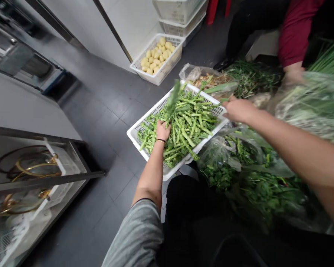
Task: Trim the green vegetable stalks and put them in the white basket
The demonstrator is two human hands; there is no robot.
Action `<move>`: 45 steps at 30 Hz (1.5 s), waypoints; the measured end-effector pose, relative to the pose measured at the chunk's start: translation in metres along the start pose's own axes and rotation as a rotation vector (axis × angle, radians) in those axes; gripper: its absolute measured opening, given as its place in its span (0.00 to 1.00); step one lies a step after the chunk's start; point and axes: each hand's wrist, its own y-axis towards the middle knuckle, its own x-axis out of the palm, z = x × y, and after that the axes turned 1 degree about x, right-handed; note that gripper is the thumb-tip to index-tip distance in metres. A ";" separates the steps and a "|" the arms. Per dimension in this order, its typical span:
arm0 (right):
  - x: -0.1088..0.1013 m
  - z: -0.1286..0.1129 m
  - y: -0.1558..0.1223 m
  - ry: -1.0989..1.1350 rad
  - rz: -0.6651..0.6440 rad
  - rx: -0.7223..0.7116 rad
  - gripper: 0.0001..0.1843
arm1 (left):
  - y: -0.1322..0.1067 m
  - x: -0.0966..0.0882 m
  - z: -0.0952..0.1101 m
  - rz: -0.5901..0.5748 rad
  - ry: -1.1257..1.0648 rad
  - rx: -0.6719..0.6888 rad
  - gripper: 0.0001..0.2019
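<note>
A white plastic basket [171, 173] in front of me is heaped with cut green stalks [187, 126] that look like broccolini. Over the near-left part of the heap, my left hand [163, 130] is closed on a green stalk [173, 102], which points up and away and is blurred by motion. My right hand [236, 109] is beside the basket's right rim with its fingers curled closed. A small green tip shows by those fingers, but what they hold cannot be made out.
Bags of leafy greens [239, 163] lie to the right of the basket. Beyond it are a bag of trimmings [211, 79] and a basket of peeled potatoes [157, 55]. A co-worker's hand [293, 74] is at the upper right. A metal shelf [72, 178] stands left.
</note>
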 end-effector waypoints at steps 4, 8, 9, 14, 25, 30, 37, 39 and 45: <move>0.058 -0.085 -0.007 0.075 -0.058 -0.196 0.44 | -0.011 -0.015 -0.019 -0.002 -0.222 0.016 0.11; 0.101 -0.135 -0.006 0.074 -0.189 -0.256 0.49 | -0.031 -0.023 -0.028 0.053 -0.257 0.013 0.09; 0.107 -0.136 -0.003 0.070 -0.205 -0.254 0.48 | -0.034 -0.023 -0.027 0.052 -0.222 0.015 0.08; 0.105 -0.092 0.016 0.074 -0.280 -0.368 0.41 | -0.048 -0.020 -0.019 0.016 -0.024 0.062 0.05; 0.119 0.019 0.060 0.052 -0.170 -0.316 0.32 | -0.100 -0.012 -0.024 0.067 0.083 0.118 0.04; 0.114 -0.001 0.050 0.013 -0.207 -0.252 0.38 | -0.102 -0.009 -0.017 0.042 0.067 0.013 0.06; 0.004 -0.039 -0.035 0.216 -0.093 -0.165 0.25 | -0.127 -0.073 0.032 0.111 -0.136 -0.116 0.05; -0.014 -0.064 -0.084 0.578 -0.180 -0.100 0.24 | -0.141 -0.086 0.060 -0.007 -0.335 -0.160 0.04; -0.040 -0.123 -0.173 1.295 -0.073 0.117 0.21 | -0.199 -0.062 0.161 -0.521 -0.811 -0.128 0.11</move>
